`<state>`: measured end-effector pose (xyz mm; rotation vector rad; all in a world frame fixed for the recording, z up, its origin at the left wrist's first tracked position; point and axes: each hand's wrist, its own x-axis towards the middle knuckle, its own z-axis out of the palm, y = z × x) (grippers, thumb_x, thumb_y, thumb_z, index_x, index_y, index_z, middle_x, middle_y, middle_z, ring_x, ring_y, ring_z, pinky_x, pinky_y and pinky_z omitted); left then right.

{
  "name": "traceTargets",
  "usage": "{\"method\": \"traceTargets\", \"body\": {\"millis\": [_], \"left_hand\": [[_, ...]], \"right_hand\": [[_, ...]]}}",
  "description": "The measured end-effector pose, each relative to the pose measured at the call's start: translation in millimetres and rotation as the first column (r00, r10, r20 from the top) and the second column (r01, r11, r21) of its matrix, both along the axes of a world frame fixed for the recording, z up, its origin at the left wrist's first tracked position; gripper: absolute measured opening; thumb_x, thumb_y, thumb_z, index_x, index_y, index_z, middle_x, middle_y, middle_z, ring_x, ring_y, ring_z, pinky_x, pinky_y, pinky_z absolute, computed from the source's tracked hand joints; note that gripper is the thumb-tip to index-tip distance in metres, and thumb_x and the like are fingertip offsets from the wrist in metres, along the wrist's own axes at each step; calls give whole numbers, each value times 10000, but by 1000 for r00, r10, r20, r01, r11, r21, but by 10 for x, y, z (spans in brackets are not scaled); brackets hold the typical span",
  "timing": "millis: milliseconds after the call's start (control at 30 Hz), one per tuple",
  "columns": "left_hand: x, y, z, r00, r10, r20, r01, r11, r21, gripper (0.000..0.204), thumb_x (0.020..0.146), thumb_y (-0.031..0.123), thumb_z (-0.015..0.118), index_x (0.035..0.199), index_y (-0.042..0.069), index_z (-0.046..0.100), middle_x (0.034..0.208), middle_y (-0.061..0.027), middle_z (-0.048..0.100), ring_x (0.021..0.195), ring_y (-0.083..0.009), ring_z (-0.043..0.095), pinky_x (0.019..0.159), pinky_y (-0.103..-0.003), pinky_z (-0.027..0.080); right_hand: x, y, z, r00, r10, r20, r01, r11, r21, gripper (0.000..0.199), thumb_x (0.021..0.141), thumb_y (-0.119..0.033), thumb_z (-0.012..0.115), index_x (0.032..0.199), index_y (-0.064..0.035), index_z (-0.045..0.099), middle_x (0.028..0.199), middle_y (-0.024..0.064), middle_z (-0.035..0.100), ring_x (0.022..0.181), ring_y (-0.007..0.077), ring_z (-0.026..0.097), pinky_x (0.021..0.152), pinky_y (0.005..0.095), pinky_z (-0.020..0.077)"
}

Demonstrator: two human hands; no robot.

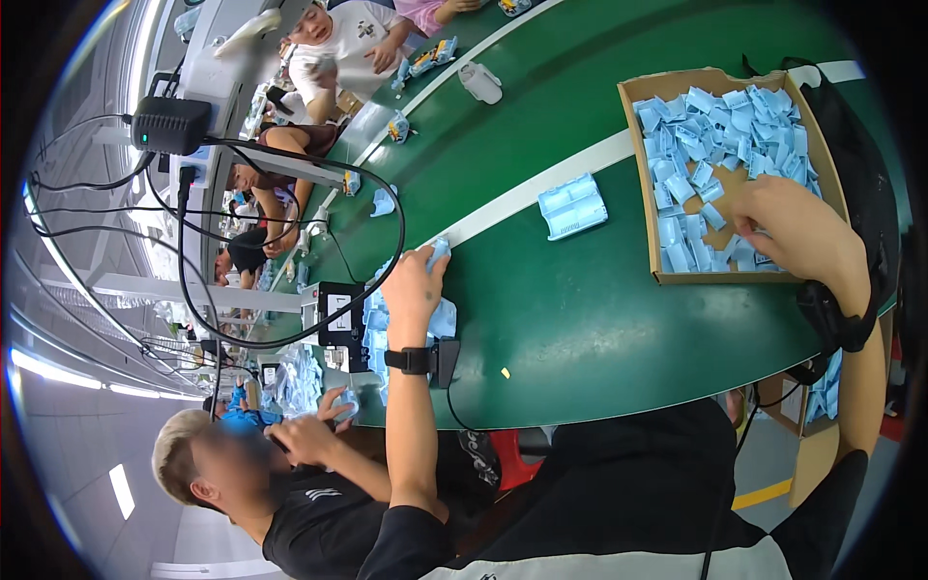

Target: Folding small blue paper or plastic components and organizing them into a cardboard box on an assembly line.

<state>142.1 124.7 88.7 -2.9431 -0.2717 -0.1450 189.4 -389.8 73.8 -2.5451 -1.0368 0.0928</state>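
My left hand (413,288) reaches over a heap of light blue plastic shells (443,319) at the left of the green table. Its fingers are closed on a light blue plastic shell (440,249), mostly hidden by the hand. At the right, my right hand (797,227) dips into a shallow cardboard box (841,179) full of small, curved light blue plastic pieces (691,126). Its fingers curl down among the pieces, and what they grip is hidden. Between my hands, a larger light blue plastic shell (572,207) lies alone on the table.
A black adapter (172,126) and looping cables hang at the left. A co-worker (319,483) sits close on my left; others work across the green table (541,319). A white bottle (480,83) stands at the far side. A black bag (846,135) lies beside the box.
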Motion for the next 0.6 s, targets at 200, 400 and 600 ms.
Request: {"method": "traceTargets", "body": {"millis": [200,400,600], "left_hand": [[-379,-385,98,978,-150,146,144,988,53,260,929,313,784,1110,126,785,1031,-106,758,1009,-350,711,871,-495,511],[-965,-1081,-46,953,-248,172,280,941,-191,247,878,281,836,1086,157,788,1098,-39,721,1071,-304,637,951,-485,451],[-1405,-1338,-267,921,-322,220,380,868,-319,325,811,277,889,1104,183,786,1277,-19,646,1207,-326,537,1114,-575,357]], "right_hand": [[-61,92,152,987,-59,-148,96,963,251,166,748,34,668,853,14,541,838,135,576,757,288,607,710,372,523],[-215,132,215,975,-221,-5,196,855,481,163,722,52,587,843,19,483,850,114,573,720,215,538,682,338,492],[-698,721,512,999,-26,38,-2,796,605,167,700,31,605,823,14,493,916,110,679,730,201,629,662,316,534]]}}
